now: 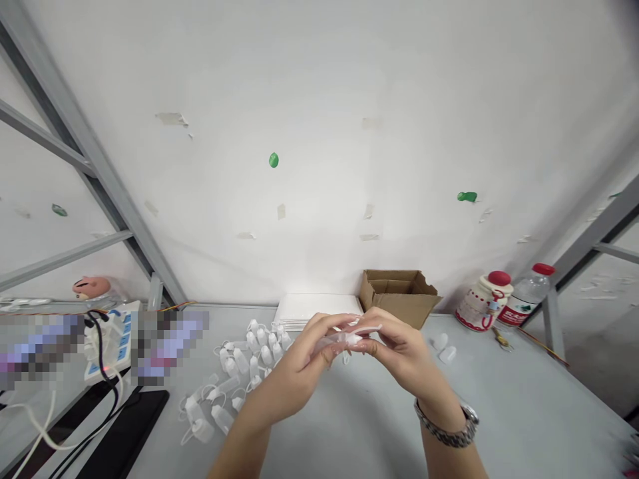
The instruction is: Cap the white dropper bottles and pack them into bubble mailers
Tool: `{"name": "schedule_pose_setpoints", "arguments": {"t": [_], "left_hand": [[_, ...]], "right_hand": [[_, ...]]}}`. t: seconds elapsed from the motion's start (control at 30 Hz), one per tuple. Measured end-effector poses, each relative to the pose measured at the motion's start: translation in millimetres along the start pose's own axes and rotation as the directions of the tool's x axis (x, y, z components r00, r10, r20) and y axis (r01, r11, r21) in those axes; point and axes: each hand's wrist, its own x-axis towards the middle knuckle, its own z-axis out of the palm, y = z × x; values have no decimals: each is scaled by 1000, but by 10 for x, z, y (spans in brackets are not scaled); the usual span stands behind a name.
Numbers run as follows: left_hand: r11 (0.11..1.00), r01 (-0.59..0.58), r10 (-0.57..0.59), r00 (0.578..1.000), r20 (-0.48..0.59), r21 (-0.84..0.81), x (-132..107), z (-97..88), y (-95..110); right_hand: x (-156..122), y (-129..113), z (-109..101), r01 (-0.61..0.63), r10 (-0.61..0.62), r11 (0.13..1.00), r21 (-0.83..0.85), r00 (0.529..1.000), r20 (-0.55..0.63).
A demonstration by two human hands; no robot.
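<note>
- Far left of our fingers, a power strip point(107, 342) lies on the table point(499, 399) with a black cable plugged in.
- Just left of and below our left fingers, a pile of small white parts point(244, 372) with cord loops is spread on the table.
- Our left hand point(294, 372) has thumb and fingertips pinched together on the left end of a bag point(349, 338), clear, with something white inside.
- The bag sits between both sets of fingertips, held above the table.
- Our right hand point(404, 352) clamps the bag's right end; a watch point(449, 429) is on that wrist.
- Behind the fingers stand a box point(397, 293) and a white stack point(319, 307).
- Right of the fingers lie two white caps point(444, 347); farther right, a jar point(482, 303) and a bottle point(526, 296).
</note>
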Motion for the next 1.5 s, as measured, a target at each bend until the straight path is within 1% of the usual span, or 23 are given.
{"name": "schedule_pose_setpoints", "arguments": {"t": [0.1, 0.17, 0.2, 0.27, 0.33, 0.4, 0.47, 0.57, 0.63, 0.67, 0.73, 0.83, 0.93, 1.0, 1.1, 1.2, 1.27, 1.33, 1.4, 1.5], "left_hand": [[998, -2, -1, 999, -50, -64, 49, 37, -23], [993, -28, 11, 990, -140, -116, 118, 84, -83], [988, -31, 0, 979, -202, -149, 159, 109, -124], [976, -17, -56, 943, -329, -216, 241, 154, -216], [959, 16, -133, 906, -401, -282, 307, 178, -302], [931, 41, -199, 890, -410, -364, 347, 179, -365], [889, 37, -234, 894, -382, -457, 366, 163, -403], [830, -2, -230, 910, -345, -558, 376, 133, -432], [810, -17, -226, 914, -338, -586, 383, 121, -446], [813, -19, -222, 914, -340, -582, 388, 119, -453], [856, -24, -191, 914, -358, -517, 393, 122, -471], [950, -63, -75, 904, -421, -305, 380, 142, -499], [991, -81, 24, 886, -463, -102, 353, 167, -525], [995, -88, 61, 881, -470, -36, 346, 177, -544], [994, -108, 99, 868, -486, 9, 361, 171, -576], [984, -145, 179, 843, -507, 105, 381, 139, -602], [966, -198, 254, 829, -499, 164, 381, 112, -608], [945, -273, 327, 816, -476, 182, 370, 90, -609], [923, -344, 384, 800, -461, 173, 355, 82, -609], [904, -396, 426, 793, -435, 163, 340, 101, -607]], "right_hand": [[16, 5, 31, -5, 5, 998, -57, 1000, 3], [36, 37, 68, -15, 14, 994, -106, 1000, -10], [50, 66, 90, -24, 22, 992, -126, 1000, -19], [86, 154, 137, -46, 39, 987, -152, 998, -49], [131, 269, 177, -74, 63, 986, -147, 995, -79], [176, 389, 198, -114, 102, 986, -120, 990, -100], [212, 488, 193, -161, 151, 983, -92, 982, -110], [231, 567, 140, -203, 198, 977, -64, 977, -85], [221, 570, 89, -189, 187, 980, -66, 981, -46], [211, 558, 64, -175, 173, 981, -81, 985, -26], [185, 516, 24, -136, 138, 981, -136, 990, 8], [145, 437, -2, -73, 82, 976, -204, 996, 34], [127, 388, 14, -48, 55, 971, -233, 998, 21], [134, 392, 39, -88, 91, 965, -248, 996, 3], [166, 448, 86, -200, 206, 958, -205, 979, 9], [203, 507, 127, -292, 294, 955, -53, 955, 30], [216, 516, 143, -311, 309, 948, 63, 950, 36], [216, 498, 152, -303, 300, 943, 136, 953, 44], [207, 468, 162, -297, 292, 945, 140, 955, 50], [189, 434, 192, -304, 304, 952, 22, 953, -8]]}}
